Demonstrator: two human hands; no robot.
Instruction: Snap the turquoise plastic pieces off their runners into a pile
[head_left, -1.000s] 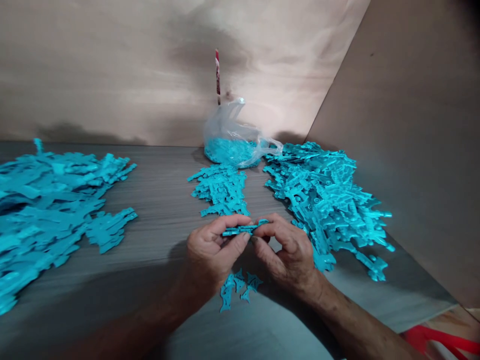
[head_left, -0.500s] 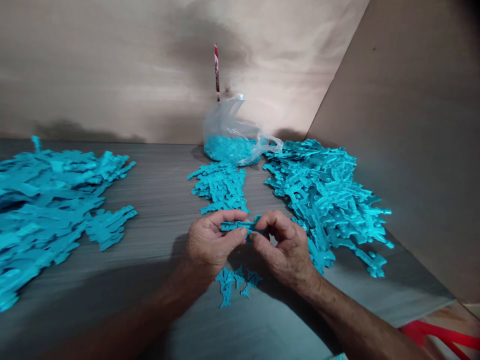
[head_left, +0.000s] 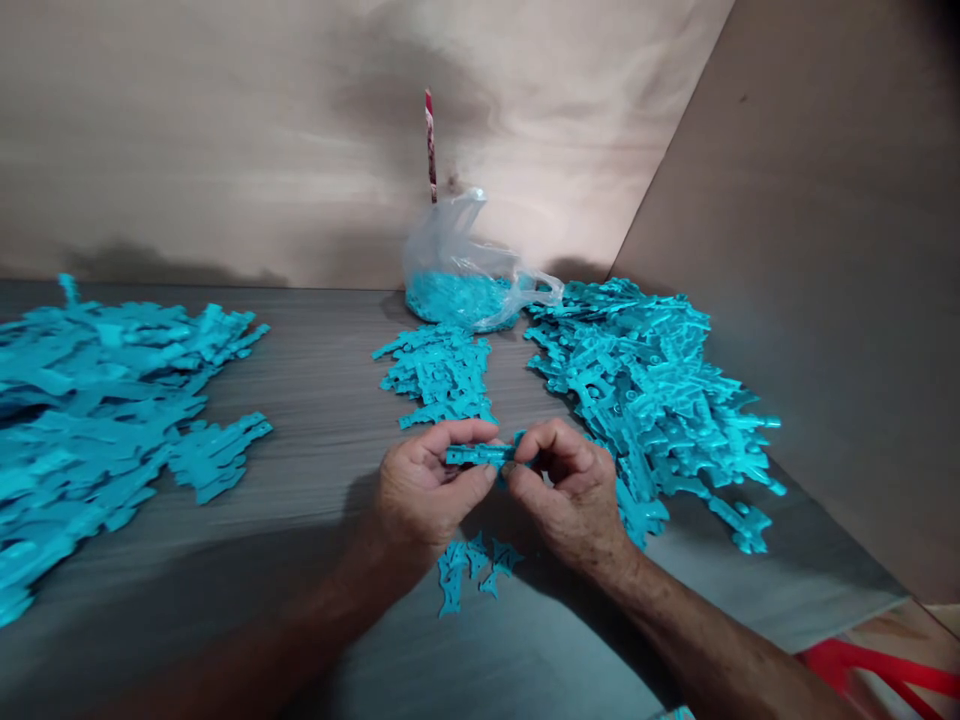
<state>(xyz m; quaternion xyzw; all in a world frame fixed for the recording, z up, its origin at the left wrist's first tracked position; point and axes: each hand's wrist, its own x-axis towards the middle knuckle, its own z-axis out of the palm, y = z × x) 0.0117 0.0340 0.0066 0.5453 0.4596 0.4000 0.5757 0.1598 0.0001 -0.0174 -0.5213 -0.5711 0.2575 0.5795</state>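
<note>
My left hand (head_left: pixel 424 490) and my right hand (head_left: pixel 570 495) meet over the grey table (head_left: pixel 315 400), both pinching one small turquoise plastic piece (head_left: pixel 480 455) held flat between the fingertips. Just below the hands lie a few loose turquoise bits (head_left: pixel 472 570). A small pile of the same parts (head_left: pixel 442 375) sits right behind the hands. A big heap of turquoise parts (head_left: pixel 652 400) lies to the right, touching my right hand's side.
Another large heap of turquoise parts (head_left: pixel 97 410) covers the left of the table. A clear plastic bag (head_left: pixel 465 275) with turquoise parts stands at the back, a red-and-white stick (head_left: pixel 430 145) behind it. Brown board walls (head_left: pixel 810 250) close the back and right. Something red (head_left: pixel 877 680) shows at bottom right.
Both hands have shifted slightly up and closer together on the turquoise piece; my right fingers have curled in more over its end. The piles have not moved.
</note>
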